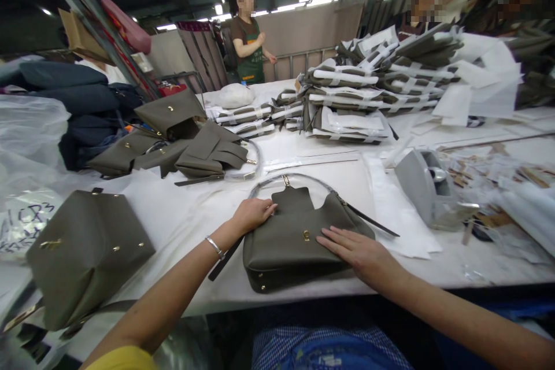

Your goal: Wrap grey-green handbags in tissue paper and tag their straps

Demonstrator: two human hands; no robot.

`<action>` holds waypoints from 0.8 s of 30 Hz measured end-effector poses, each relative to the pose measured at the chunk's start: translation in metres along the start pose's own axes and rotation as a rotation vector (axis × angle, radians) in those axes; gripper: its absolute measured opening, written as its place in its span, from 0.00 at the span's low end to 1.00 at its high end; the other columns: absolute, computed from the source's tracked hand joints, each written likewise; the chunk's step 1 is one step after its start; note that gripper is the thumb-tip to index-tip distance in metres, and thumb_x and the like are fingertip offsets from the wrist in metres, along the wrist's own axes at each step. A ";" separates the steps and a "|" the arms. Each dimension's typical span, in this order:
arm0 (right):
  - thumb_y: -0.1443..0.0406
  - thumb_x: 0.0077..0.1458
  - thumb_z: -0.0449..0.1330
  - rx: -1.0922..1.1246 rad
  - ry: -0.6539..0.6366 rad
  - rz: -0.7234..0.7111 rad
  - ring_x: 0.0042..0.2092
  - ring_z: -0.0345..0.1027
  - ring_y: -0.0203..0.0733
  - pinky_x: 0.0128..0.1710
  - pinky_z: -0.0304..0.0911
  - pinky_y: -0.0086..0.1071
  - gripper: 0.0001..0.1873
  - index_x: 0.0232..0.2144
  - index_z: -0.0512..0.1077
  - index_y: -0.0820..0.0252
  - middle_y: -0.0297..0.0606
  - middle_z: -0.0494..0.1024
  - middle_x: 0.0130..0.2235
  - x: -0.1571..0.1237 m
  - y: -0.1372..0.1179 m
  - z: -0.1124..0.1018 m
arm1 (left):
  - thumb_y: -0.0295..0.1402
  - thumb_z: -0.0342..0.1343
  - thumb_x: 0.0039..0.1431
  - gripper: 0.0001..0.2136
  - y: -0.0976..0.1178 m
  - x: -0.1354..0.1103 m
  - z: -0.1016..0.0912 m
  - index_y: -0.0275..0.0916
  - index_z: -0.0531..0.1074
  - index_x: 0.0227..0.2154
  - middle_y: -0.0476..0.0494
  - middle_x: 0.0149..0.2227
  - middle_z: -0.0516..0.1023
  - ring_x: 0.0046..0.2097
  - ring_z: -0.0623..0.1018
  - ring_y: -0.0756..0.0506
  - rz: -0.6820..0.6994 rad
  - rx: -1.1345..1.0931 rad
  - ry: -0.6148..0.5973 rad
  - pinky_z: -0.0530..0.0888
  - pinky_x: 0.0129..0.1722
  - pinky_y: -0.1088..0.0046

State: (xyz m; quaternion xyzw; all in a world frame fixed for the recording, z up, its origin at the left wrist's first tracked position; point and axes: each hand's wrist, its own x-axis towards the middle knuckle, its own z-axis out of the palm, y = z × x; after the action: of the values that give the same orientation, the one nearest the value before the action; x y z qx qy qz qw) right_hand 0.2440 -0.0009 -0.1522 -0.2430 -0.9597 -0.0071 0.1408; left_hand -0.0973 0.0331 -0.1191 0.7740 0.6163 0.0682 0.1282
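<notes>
An olive-grey handbag (281, 245) with a gold clasp lies flat on the white table (182, 214) in front of me. My left hand (251, 214) rests on its upper left corner, fingers curled over the edge beside the flap. My right hand (358, 251) lies flat and open on the bag's right side, fingers stretched toward the clasp. The bag's wrapped handle (286, 178) arcs above the flap, and a dark strap (373, 221) trails off to the right.
Another olive bag (84, 254) lies at the left table edge. More bags and flaps (182, 150) are heaped behind it. Stacks of paper-wrapped bags (373, 92) fill the far side. A grey tape dispenser (427, 185) stands to the right. A person in an apron (248, 40) stands beyond.
</notes>
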 end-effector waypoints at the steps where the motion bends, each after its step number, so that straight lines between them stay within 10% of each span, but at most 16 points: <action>1: 0.82 0.48 0.47 0.003 -0.013 0.002 0.61 0.65 0.45 0.57 0.69 0.41 0.42 0.65 0.61 0.53 0.36 0.68 0.63 0.001 0.000 -0.002 | 0.44 0.45 0.68 0.17 0.005 -0.006 -0.008 0.41 0.76 0.44 0.39 0.44 0.81 0.47 0.79 0.38 0.000 0.007 0.019 0.73 0.48 0.61; 6: 0.81 0.51 0.50 0.001 -0.061 -0.011 0.59 0.68 0.46 0.55 0.69 0.40 0.38 0.63 0.63 0.58 0.43 0.70 0.61 0.005 -0.003 -0.015 | 0.49 0.47 0.67 0.23 0.047 -0.061 -0.035 0.51 0.63 0.61 0.48 0.62 0.70 0.61 0.71 0.43 0.254 -0.070 -0.058 0.68 0.59 0.64; 10: 0.78 0.53 0.51 0.001 -0.137 -0.046 0.60 0.67 0.48 0.57 0.67 0.41 0.36 0.65 0.60 0.61 0.49 0.68 0.62 0.013 -0.001 -0.025 | 0.43 0.58 0.61 0.32 0.065 -0.101 -0.006 0.47 0.54 0.66 0.40 0.66 0.63 0.65 0.65 0.38 0.404 0.066 -0.033 0.62 0.64 0.53; 16: 0.74 0.56 0.53 0.105 -0.258 -0.174 0.68 0.50 0.50 0.66 0.49 0.52 0.41 0.68 0.50 0.45 0.36 0.56 0.69 0.014 0.005 -0.022 | 0.22 0.44 0.66 0.29 0.058 -0.122 0.043 0.50 0.52 0.67 0.46 0.67 0.60 0.67 0.62 0.42 0.442 0.279 0.130 0.63 0.64 0.56; 24: 0.48 0.61 0.56 0.229 -0.227 -0.074 0.69 0.47 0.52 0.66 0.44 0.55 0.34 0.66 0.56 0.47 0.42 0.56 0.69 0.000 0.001 -0.026 | 0.45 0.57 0.61 0.36 0.079 -0.130 0.067 0.53 0.48 0.68 0.38 0.69 0.56 0.66 0.62 0.32 0.351 0.389 0.291 0.65 0.60 0.47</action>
State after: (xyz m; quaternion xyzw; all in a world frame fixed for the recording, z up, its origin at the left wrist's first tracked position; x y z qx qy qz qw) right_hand 0.2509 -0.0021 -0.1272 -0.1891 -0.9723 0.1248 0.0582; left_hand -0.0359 -0.1171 -0.1539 0.8608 0.4866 0.0802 -0.1261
